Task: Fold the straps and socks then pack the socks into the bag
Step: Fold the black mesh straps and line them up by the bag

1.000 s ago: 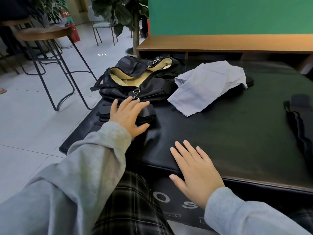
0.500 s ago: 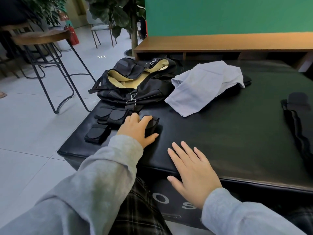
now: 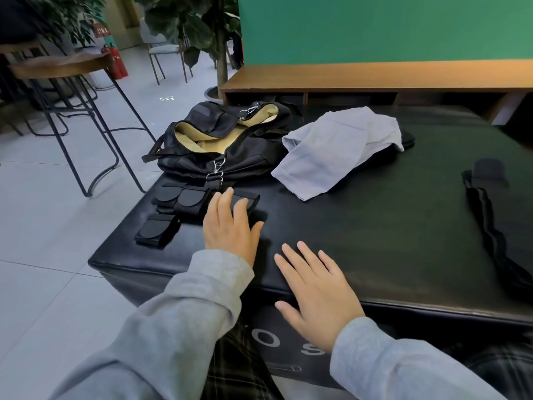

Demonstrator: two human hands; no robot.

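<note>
Since half a second ago my left hand (image 3: 230, 226) has flattened from a curl; its fingers now lie straight, pressing the folded strap (image 3: 240, 203) just in front of the bag (image 3: 222, 140). My right hand (image 3: 317, 287) rests flat and holds nothing, nearer me on the table (image 3: 389, 241). I judge the fold wants firm, even pressure so the webbing holds its crease. More folded straps (image 3: 176, 197) lie left of that one. A pale grey cloth (image 3: 337, 151) lies right of the bag; whether it is the socks I cannot tell. Nothing blocks the bag's open mouth.
</note>
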